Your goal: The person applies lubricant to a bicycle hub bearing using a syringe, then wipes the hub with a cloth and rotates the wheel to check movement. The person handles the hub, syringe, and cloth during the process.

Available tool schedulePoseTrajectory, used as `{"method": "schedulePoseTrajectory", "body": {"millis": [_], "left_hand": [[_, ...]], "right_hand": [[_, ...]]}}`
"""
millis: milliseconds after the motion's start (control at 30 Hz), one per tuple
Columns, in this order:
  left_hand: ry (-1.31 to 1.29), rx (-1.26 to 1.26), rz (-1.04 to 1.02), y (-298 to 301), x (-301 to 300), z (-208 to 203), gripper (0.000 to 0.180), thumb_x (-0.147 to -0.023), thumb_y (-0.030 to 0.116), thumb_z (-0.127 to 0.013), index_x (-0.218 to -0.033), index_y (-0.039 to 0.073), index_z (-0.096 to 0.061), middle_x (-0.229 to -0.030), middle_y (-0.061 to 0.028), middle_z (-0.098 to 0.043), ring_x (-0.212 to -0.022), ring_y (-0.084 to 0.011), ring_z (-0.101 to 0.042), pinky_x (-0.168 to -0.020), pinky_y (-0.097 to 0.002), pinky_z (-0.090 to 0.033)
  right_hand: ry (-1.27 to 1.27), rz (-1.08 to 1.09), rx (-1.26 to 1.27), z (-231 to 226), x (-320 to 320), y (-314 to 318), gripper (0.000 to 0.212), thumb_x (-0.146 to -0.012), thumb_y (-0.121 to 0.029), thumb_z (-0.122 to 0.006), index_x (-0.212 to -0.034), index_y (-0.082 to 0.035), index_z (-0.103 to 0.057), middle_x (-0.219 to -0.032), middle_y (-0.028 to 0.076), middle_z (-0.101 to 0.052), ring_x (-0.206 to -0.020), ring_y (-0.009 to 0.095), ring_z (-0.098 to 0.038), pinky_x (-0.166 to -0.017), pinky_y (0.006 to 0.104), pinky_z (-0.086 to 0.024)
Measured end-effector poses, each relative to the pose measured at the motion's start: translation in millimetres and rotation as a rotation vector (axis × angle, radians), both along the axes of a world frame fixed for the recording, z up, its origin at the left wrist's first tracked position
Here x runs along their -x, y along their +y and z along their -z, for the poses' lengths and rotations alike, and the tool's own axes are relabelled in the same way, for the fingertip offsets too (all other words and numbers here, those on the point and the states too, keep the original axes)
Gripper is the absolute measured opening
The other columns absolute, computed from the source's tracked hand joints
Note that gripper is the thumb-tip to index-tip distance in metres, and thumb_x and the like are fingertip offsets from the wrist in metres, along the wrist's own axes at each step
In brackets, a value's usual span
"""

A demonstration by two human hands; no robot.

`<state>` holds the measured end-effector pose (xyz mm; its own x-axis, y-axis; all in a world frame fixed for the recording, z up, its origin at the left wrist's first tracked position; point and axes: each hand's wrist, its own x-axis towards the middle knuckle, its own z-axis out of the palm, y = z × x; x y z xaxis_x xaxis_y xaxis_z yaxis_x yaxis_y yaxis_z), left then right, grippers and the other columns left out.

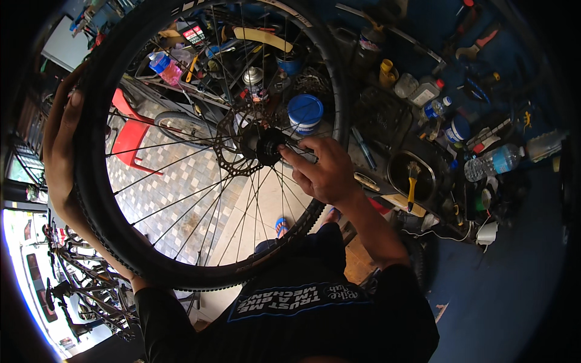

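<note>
A bicycle wheel (92, 142) with a black knobby tyre is held up in front of me. My left hand (62, 124) wraps round the outside of the tyre at its left, with the forearm running along the lower left edge. At the centre, a disc brake rotor (224, 139) surrounds the black hub (266, 147). The fingers of my right hand (327, 172) are drawn together at the hub's near end, one fingertip touching it. Whatever small part they pinch, if any, is hidden.
The cluttered bench beyond the wheel bears a blue-lidded tub (305, 110), a spray can (255, 83) and several bottles. To the right lie a pan (396, 172) with a yellow-handled brush (413, 189) and a clear water bottle (495, 163). A red chair (134, 142) and several bicycles (91, 290) stand left.
</note>
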<state>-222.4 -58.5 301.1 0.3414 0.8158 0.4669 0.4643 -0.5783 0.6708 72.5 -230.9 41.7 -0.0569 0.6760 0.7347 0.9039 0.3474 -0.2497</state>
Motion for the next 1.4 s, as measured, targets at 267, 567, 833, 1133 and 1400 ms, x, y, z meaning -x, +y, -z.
{"method": "schedulePoseTrajectory", "body": {"millis": [267,567,833,1133,1400], "left_hand": [[0.077,0.038,-0.032,-4,0,-5,0.058,-0.105,0.042,-0.055,-0.150,0.004,-0.053,-0.139,-0.0086,-0.063,-0.115,-0.0149,-0.060,-0.092,-0.0275,-0.045],[0.095,-0.014,-0.070,-6,-1,-4,0.058,-0.106,0.043,-0.051,-0.150,0.006,-0.053,-0.130,-0.0055,-0.066,-0.092,-0.0092,-0.057,-0.077,-0.0253,-0.043],[0.091,-0.004,-0.050,-7,2,-3,0.056,-0.105,0.041,-0.052,-0.149,0.006,-0.053,-0.131,-0.0065,-0.065,-0.098,-0.0120,-0.058,-0.081,-0.0258,-0.043],[0.040,-0.005,0.064,2,3,2,0.056,-0.106,0.041,-0.053,-0.150,0.006,-0.053,-0.138,-0.0099,-0.062,-0.111,-0.0153,-0.062,-0.090,-0.0273,-0.047],[-0.045,-0.014,0.051,-4,-3,4,0.056,-0.105,0.041,-0.053,-0.149,0.006,-0.053,-0.132,-0.0079,-0.064,-0.101,-0.0122,-0.060,-0.083,-0.0254,-0.045]], "right_hand": [[0.052,-0.041,0.002,3,3,-3,0.047,-0.079,-0.008,-0.075,-0.124,-0.023,-0.077,-0.107,0.008,-0.058,-0.089,0.024,-0.062,-0.075,0.0365,-0.054],[0.073,-0.024,0.011,1,1,-3,0.044,-0.079,-0.010,-0.076,-0.122,-0.021,-0.078,-0.109,0.009,-0.060,-0.090,0.025,-0.063,-0.077,0.0379,-0.054],[0.131,0.020,-0.012,-4,-9,-13,0.042,-0.082,-0.016,-0.077,-0.124,-0.023,-0.077,-0.107,0.009,-0.063,-0.091,0.023,-0.064,-0.075,0.0354,-0.054],[0.258,0.819,0.313,134,-248,-8,0.023,-0.090,-0.023,-0.074,-0.109,-0.010,-0.078,-0.106,0.017,-0.073,-0.106,0.037,-0.067,-0.090,0.0457,-0.054],[0.025,0.935,0.635,179,-270,-3,0.025,-0.086,-0.030,-0.078,-0.103,-0.011,-0.080,-0.101,0.016,-0.076,-0.098,0.037,-0.072,-0.084,0.0481,-0.058]]}}
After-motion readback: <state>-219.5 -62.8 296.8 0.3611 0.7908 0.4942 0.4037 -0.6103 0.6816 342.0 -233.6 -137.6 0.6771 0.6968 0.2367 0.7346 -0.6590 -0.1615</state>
